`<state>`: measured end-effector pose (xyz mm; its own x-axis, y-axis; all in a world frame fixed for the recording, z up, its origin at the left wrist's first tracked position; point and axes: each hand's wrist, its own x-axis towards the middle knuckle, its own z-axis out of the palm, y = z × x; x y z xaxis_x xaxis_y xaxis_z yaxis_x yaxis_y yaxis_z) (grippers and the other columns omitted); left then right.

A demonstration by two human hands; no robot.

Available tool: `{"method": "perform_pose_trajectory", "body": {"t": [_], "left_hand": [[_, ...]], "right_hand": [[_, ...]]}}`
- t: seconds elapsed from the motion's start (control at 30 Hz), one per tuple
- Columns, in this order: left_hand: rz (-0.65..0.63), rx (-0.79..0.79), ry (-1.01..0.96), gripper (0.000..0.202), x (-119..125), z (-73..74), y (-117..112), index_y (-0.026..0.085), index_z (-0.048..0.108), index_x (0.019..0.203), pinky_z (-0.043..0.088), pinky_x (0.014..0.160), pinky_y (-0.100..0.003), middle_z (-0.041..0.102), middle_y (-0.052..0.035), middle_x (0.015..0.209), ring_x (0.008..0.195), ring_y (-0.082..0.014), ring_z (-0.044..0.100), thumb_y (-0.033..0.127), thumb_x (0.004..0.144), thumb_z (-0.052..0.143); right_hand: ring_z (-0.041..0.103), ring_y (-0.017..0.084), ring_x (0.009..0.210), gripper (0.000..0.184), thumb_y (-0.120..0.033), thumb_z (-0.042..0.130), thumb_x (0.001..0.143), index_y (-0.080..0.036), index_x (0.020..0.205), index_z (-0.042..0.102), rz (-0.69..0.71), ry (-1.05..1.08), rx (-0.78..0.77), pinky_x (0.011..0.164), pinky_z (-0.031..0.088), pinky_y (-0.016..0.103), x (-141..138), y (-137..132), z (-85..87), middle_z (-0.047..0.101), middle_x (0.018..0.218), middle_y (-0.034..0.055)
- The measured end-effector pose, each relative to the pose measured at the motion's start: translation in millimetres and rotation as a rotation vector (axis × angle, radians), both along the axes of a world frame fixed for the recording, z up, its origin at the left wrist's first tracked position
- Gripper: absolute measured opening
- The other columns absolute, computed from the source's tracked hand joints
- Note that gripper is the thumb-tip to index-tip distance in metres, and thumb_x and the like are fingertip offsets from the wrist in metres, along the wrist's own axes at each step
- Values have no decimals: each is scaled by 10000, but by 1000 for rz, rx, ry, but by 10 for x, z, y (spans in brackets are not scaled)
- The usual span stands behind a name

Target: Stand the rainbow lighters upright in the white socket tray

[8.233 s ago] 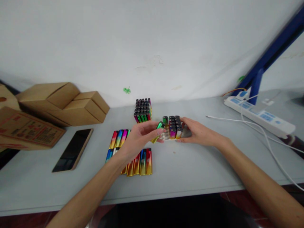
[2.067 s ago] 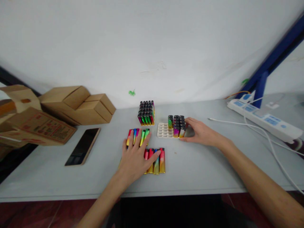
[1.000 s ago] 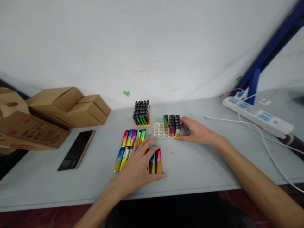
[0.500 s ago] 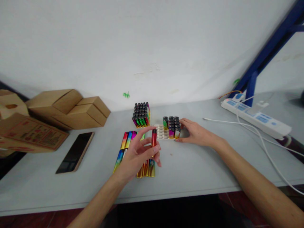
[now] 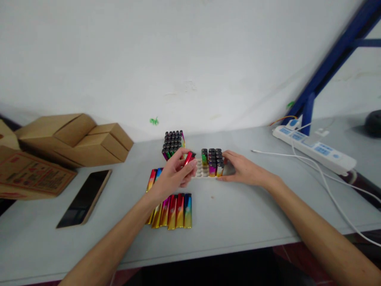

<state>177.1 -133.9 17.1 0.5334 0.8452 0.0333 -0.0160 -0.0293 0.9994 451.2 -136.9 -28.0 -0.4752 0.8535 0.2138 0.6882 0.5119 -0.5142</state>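
My left hand [image 5: 178,171] is closed around a red lighter [image 5: 189,158], its black top pointing up and to the right. Just right of it lies a white tray [image 5: 202,171] with round holes. Upright lighters [image 5: 212,169] with black tops fill the tray's right part, and one green lighter [image 5: 204,159] stands a little left of them. At the tray's right end, my right hand [image 5: 242,169] has its thumb at the front corner and its fingers behind, steadying it. Below my left hand, metallic lighters [image 5: 180,212] lie in a row; my forearm partly hides others.
A block of upright lighters [image 5: 172,141] stands near the wall. To the left are cardboard boxes [image 5: 101,145] and a phone [image 5: 85,196]. A power strip [image 5: 315,147] and a white cable [image 5: 324,174] lie at the right, near a blue metal frame [image 5: 333,59].
My left hand has moved up with the red lighter, nearer the tray, and the lighter has gone from upright to tilted. The right hand stays at the tray. The view has shifted slightly.
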Motion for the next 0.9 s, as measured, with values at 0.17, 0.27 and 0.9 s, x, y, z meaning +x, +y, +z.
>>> {"method": "perform_pose_trajectory", "body": {"t": [0.17, 0.27, 0.9], "left_hand": [[13, 65, 90, 316, -71, -139, -36, 228, 493, 930, 172, 411, -188, 264, 117, 570, 449, -61, 213, 521, 984, 597], [63, 234, 270, 496, -115, -176, -5, 199, 415, 686, 197, 458, -232, 290, 75, 577, 495, -73, 255, 570, 995, 525], [171, 484, 643, 436, -120, -190, -17, 216, 269, 605, 174, 552, -287, 275, 45, 592, 559, -103, 278, 427, 945, 442]], "right_hand": [[636, 280, 967, 504, -418, 802, 815, -172, 1191, 575, 4, -10, 19, 871, 544, 415, 10, 1, 3, 639, 1105, 116], [634, 279, 955, 486, -438, 794, 822, -166, 1161, 577, 7, -21, 12, 862, 542, 414, 10, 0, 12, 636, 1096, 120], [642, 279, 936, 445, -423, 792, 811, -193, 1131, 585, -6, -10, 0, 826, 542, 402, 18, -6, 3, 646, 1080, 107]]}}
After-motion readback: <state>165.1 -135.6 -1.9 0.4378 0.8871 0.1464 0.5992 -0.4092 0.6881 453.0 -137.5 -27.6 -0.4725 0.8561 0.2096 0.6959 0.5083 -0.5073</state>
